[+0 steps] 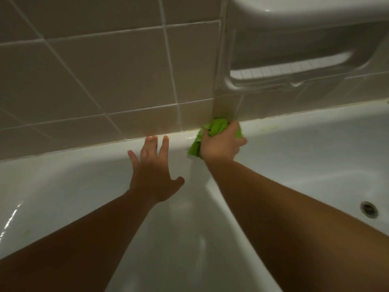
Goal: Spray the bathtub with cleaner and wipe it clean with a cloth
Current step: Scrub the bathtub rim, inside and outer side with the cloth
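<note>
The white bathtub (305,148) fills the lower part of the head view, its far rim running along the tiled wall. My right hand (221,144) grips a bunched green cloth (217,126) and presses it on the far rim, right where the two walls meet. My left hand (153,169) is spread flat with straight fingers, its fingertips touching the far rim beside the cloth and its palm against the tub's inner wall. No spray bottle is in view.
Beige wall tiles (94,76) rise behind the rim. A white moulded soap shelf (290,68) is set into the wall at the upper right. The metal drain (368,209) sits in the tub at the right.
</note>
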